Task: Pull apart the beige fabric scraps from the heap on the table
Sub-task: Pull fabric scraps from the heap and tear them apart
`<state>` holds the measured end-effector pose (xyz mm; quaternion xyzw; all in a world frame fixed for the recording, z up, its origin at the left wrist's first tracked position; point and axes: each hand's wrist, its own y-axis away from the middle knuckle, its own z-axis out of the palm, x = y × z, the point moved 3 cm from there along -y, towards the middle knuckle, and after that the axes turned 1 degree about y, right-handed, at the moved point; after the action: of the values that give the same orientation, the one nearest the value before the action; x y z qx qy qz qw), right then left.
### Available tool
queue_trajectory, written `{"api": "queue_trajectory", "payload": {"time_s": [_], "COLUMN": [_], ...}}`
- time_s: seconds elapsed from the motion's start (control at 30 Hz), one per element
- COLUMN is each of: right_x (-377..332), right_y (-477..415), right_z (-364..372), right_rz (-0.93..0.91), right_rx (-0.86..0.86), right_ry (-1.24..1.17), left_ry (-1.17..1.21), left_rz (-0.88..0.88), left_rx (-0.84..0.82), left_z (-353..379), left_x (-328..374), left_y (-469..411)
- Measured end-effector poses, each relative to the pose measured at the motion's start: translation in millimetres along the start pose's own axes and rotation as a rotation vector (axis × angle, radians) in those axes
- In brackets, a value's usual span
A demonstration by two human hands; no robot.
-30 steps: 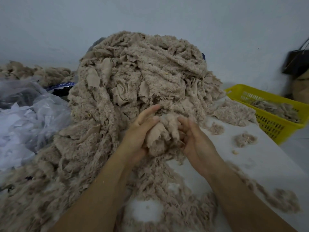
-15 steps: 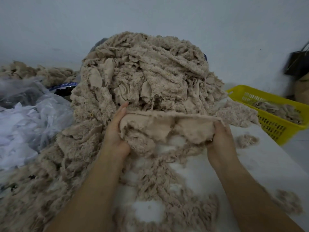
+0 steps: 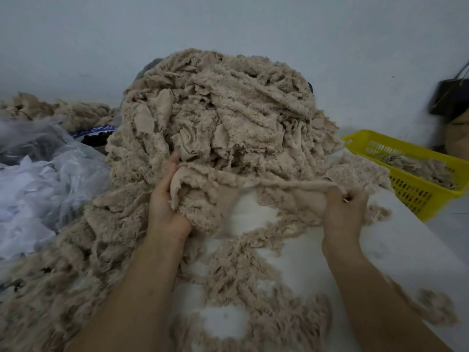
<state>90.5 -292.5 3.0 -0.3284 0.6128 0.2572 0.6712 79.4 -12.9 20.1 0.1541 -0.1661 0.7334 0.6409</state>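
A bare, pale blue-grey wall (image 3: 253,29) closes the back under dim, even light, a blurred dark object (image 3: 449,97) hanging against it far right, with grey floor (image 3: 454,222) below it beside the white table (image 3: 418,255).

Your heap (image 3: 223,110) at centre frame is beige cloth: fuzzy and frayed on the pile side, smooth and matt on the backing. The strip (image 3: 256,184) below it is the same cloth. At right, the yellow basket (image 3: 416,196) is slotted plastic. At left, the bags (image 3: 50,174) are crinkled translucent plastic. The table (image 3: 406,250) is matt white.
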Motion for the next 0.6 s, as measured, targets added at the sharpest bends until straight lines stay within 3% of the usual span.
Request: {"api": "queue_trajectory", "payload": {"time_s": [0.07,0.17,0.27,0.33,0.4,0.5,0.6], "right_x": [-8.7,-22.1,-22.8,-16.4,-13.6,-12.2,-7.7], "right_y": [15.3,38.9,63.3,74.0,72.5,58.6,56.3], "right_z": [5.1,12.3,31.7,39.9,40.5,35.8,39.8], "right_rz": [-0.207,-0.51,-0.533,-0.458,-0.445,-0.517,-0.547], "right_rx": [-0.071,-0.254,-0.711,-0.899,-0.908,-0.801,-0.804], "right_ry": [0.149,0.163,0.194,0.264,0.291,0.413,0.59], "left_ry": [-0.048,-0.028,-0.426,-0.602,-0.683,-0.704,-0.666], "left_rz": [-0.105,-0.344,-0.42,-0.423,-0.395,-0.184,-0.012], "left_rx": [-0.045,-0.3,-0.374,-0.407,-0.382,-0.198,-0.187], "left_z": [7.2,28.5,29.7,27.5,29.3,30.0,33.8], "left_x": [-10.4,-30.9,-43.4,-49.0,-48.8,-40.0,-35.3], "left_y": [5.0,21.4,23.8,24.7,26.0,21.2,19.8]}}
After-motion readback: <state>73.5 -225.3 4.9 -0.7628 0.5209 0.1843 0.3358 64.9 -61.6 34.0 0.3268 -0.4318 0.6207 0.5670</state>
